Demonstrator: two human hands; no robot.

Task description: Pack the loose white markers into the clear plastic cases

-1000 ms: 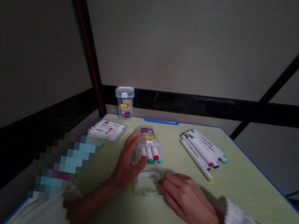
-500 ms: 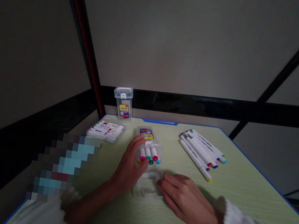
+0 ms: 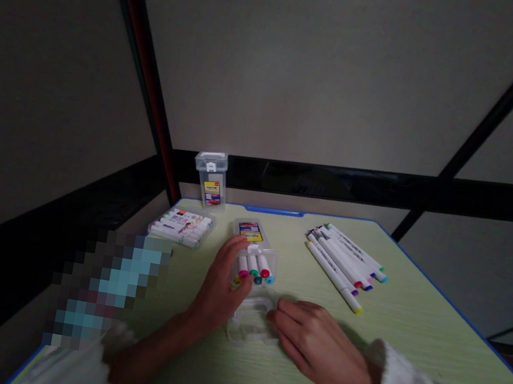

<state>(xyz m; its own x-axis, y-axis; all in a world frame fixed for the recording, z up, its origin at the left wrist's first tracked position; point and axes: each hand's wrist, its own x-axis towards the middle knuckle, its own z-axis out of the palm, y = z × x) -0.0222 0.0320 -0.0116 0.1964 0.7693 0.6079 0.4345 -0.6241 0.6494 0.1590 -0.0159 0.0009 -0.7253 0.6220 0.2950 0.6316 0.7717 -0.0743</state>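
Observation:
My left hand [image 3: 219,287] wraps around the left side of a clear marker case [image 3: 253,252] lying on the green table [image 3: 411,323]; several markers with coloured caps stick out of its open near end. My right hand [image 3: 319,347] rests on the table with its fingertips pressed together on the clear lid [image 3: 253,316] lying just in front of the case. Both wrists wear white knitted sleeves.
Several loose white markers [image 3: 342,265] lie in a row at the right. A flat pack of markers [image 3: 182,227] lies at the left, and a closed clear case [image 3: 212,179] stands upright at the back edge. Dark bars cross the wall behind.
My left hand has closed in on the marker case, fingers curling over its side. The right hand stays at the lid.

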